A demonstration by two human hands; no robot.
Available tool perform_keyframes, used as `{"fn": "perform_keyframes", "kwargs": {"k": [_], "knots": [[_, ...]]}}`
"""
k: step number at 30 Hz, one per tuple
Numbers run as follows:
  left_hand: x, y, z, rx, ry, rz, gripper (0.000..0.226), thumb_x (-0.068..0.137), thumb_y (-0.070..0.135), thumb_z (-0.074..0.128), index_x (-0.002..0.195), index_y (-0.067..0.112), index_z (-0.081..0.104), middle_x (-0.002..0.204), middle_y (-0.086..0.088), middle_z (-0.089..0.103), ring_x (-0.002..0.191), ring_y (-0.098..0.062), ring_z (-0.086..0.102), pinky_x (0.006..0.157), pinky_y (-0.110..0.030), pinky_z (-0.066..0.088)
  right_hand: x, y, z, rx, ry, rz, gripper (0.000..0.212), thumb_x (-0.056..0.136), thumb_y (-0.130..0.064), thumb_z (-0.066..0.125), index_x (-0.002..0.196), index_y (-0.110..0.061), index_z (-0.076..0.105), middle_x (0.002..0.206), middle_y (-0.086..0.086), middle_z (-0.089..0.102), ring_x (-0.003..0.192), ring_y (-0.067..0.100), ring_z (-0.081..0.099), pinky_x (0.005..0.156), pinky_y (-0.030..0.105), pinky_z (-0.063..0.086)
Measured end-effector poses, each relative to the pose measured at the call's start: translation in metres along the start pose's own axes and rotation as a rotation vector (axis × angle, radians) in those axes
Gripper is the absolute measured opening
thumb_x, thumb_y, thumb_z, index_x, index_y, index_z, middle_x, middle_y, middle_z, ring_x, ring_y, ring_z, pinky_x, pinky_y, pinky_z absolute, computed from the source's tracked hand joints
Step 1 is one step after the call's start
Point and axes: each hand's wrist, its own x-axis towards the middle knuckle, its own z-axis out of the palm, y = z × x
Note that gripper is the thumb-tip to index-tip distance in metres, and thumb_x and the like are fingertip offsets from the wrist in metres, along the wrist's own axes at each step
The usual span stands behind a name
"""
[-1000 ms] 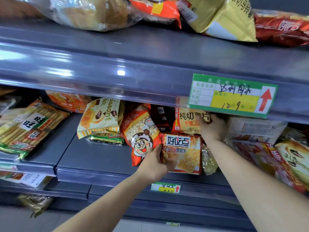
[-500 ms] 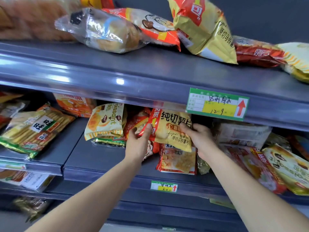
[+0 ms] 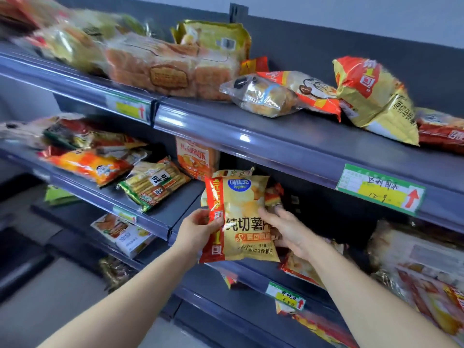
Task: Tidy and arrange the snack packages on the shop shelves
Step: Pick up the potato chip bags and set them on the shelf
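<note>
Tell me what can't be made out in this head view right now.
Head view:
- Packages behind the yellow chip bag: hidden by the bag, left hand and right hand.
- Top-shelf packages at far left: motion-blurred, labels unreadable.
- Red package at upper right: cut off by the right edge.
- Lower price tag: print too small.
</note>
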Motion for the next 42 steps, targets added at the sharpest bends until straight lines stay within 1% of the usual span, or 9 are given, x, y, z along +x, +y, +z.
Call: {"fn": "perform_keyframes", "kwargs": {"k": [4, 9, 13, 15, 22, 28, 33, 37, 42], "knots": [[-0.021, 0.001, -0.038, 0.018, 0.090, 0.020, 0.010, 0.088, 0.010, 0.068, 0.095, 0.010, 0.061, 0.087, -0.005, 0.071, 0.065, -0.011, 0.069, 0.052, -0.025, 0.053, 0.004, -0.020, 0.036, -0.029, -0.059, -0.059, 0.025, 0.087, -0.045, 0.061, 0.105, -0.028, 0.059, 0.108, -0.007, 0.067, 0.100, 0.015, 0.061, 0.086, 0.041, 0.050], [-0.038, 0.001, -0.086, 0.083, 0.192, 0.083, 0.011, 0.093, 0.003, 0.058, 0.099, 0.011, 0.060, 0.099, -0.007, 0.071, 0.088, -0.024, 0.070, 0.080, -0.044, 0.058, 0.005, -0.043, 0.089, 0.038, -0.140, -0.185, 0.015, 0.088, -0.028, 0.065, 0.096, -0.033, 0.053, 0.098, -0.010, 0.066, 0.090, 0.006, 0.060, 0.080, 0.031, 0.049], [-0.045, 0.003, -0.130, 0.063, 0.275, 0.136, 0.019, 0.094, -0.001, 0.054, 0.101, 0.015, 0.060, 0.100, -0.003, 0.072, 0.082, -0.013, 0.071, 0.071, -0.031, 0.059, 0.009, -0.066, 0.139, 0.050, -0.188, -0.286, 0.035, 0.082, -0.036, 0.069, 0.114, -0.036, 0.055, 0.113, -0.011, 0.065, 0.104, 0.012, 0.060, 0.089, 0.035, 0.047], [-0.049, 0.006, -0.155, 0.081, 0.298, 0.150, 0.018, 0.094, 0.003, 0.055, 0.103, 0.018, 0.061, 0.098, 0.001, 0.073, 0.083, -0.012, 0.072, 0.074, -0.036, 0.060, 0.012, -0.078, 0.166, 0.024, -0.211, -0.316, 0.033, 0.082, -0.035, 0.071, 0.109, -0.042, 0.053, 0.115, -0.011, 0.064, 0.105, 0.013, 0.060, 0.090, 0.037, 0.048], [-0.042, 0.024, -0.264, 0.087, 0.363, 0.183, 0.027, 0.093, 0.000, 0.053, 0.099, 0.025, 0.060, 0.105, -0.001, 0.071, 0.100, -0.018, 0.067, 0.086, -0.042, 0.056, 0.032, -0.125, 0.272, -0.062, -0.245, -0.423, 0.024, 0.081, -0.014, 0.074, 0.099, -0.023, 0.061, 0.097, -0.003, 0.069, 0.088, 0.011, 0.065, 0.065, 0.021, 0.049], [-0.022, 0.053, -0.367, 0.026, 0.443, 0.256, 0.033, 0.090, 0.005, 0.063, 0.118, 0.022, 0.056, 0.110, -0.003, 0.066, 0.100, -0.017, 0.066, 0.072, -0.030, 0.057, 0.065, -0.161, 0.369, -0.083, -0.170, -0.473, 0.009, 0.081, -0.019, 0.075, 0.087, -0.020, 0.068, 0.088, 0.001, 0.073, 0.088, 0.024, 0.069, 0.078, 0.043, 0.057], [-0.011, 0.076, -0.434, 0.109, 0.530, 0.289, 0.026, 0.089, 0.009, 0.063, 0.112, 0.022, 0.059, 0.102, 0.001, 0.066, 0.087, -0.007, 0.064, 0.056, -0.014, 0.048, 0.090, -0.189, 0.439, -0.067, -0.128, -0.529, 0.006, 0.083, -0.014, 0.073, 0.084, -0.019, 0.069, 0.085, 0.001, 0.072, 0.084, 0.021, 0.068, 0.078, 0.038, 0.057], [0.001, 0.084, -0.474, 0.166, 0.551, 0.289, 0.019, 0.086, 0.012, 0.066, 0.100, 0.024, 0.064, 0.092, 0.008, 0.069, 0.082, -0.007, 0.063, 0.063, -0.018, 0.044, 0.119, -0.202, 0.478, -0.087, -0.112, -0.532, 0.006, 0.083, -0.014, 0.072, 0.085, -0.020, 0.069, 0.086, -0.001, 0.072, 0.085, 0.017, 0.068, 0.075, 0.031, 0.056], [0.033, 0.092, -0.515, 0.179, 0.561, 0.242, 0.018, 0.088, 0.012, 0.063, 0.103, 0.021, 0.066, 0.094, 0.006, 0.068, 0.081, -0.005, 0.062, 0.066, -0.020, 0.046, 0.172, -0.208, 0.518, -0.116, -0.091, -0.473, 0.009, 0.084, -0.020, 0.072, 0.092, -0.017, 0.070, 0.093, 0.001, 0.073, 0.091, 0.019, 0.067, 0.082, 0.040, 0.056]]}}
